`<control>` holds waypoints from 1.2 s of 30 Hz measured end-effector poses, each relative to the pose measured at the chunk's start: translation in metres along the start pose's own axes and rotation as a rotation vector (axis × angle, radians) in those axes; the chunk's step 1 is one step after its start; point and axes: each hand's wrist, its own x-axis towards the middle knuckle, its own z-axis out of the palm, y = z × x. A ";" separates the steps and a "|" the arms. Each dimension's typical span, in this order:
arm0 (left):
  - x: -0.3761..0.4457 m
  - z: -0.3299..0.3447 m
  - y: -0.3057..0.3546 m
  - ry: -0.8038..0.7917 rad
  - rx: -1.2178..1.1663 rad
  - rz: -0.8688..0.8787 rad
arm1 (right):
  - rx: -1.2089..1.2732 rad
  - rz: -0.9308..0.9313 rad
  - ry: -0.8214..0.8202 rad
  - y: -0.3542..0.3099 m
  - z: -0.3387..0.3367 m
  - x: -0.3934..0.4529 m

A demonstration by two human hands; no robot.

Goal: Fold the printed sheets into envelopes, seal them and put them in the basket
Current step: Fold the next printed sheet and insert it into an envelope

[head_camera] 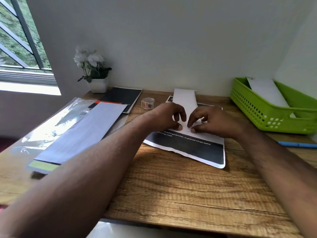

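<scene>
A white sheet folded into a long narrow strip (185, 100) lies on top of a black printed sheet (193, 148) in the middle of the wooden desk. My left hand (164, 115) and my right hand (212, 121) sit side by side at the strip's near end, fingers curled, thumbs and fingertips pinching the paper there. A roll of patterned tape (148, 103) stands just left of the strip. The green basket (267, 109) at the right holds one folded white envelope (265, 91).
A stack of sheets in a clear sleeve (75, 129) lies at the left, with a black notebook (121, 97) behind it. A white flower pot (98, 85) stands in the back corner. A blue pen (296, 144) lies near the basket.
</scene>
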 end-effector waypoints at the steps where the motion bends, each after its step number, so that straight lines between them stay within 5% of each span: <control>1: 0.000 0.001 0.000 0.005 0.011 0.014 | -0.025 -0.022 0.002 -0.001 0.002 0.001; 6: 0.001 0.001 0.004 0.003 0.024 0.031 | -0.213 0.002 -0.006 -0.004 0.001 0.003; 14: -0.008 -0.016 0.009 -0.048 0.132 -0.092 | -0.131 0.185 -0.021 -0.005 -0.015 -0.006; 20: -0.010 -0.012 0.017 0.001 0.280 -0.060 | -0.258 0.105 -0.038 -0.007 -0.012 -0.006; 24: -0.004 0.002 0.020 0.035 0.242 -0.042 | -0.062 0.063 -0.055 -0.014 -0.007 -0.007; 29: -0.002 0.001 0.017 0.017 0.249 -0.062 | 0.080 0.062 0.122 -0.010 -0.010 -0.007; 33: -0.001 0.005 0.016 -0.063 0.252 -0.159 | -0.074 0.100 0.021 0.003 -0.006 -0.001; 36: 0.001 0.007 0.016 0.011 0.316 -0.165 | 0.007 0.081 0.091 0.000 -0.005 -0.001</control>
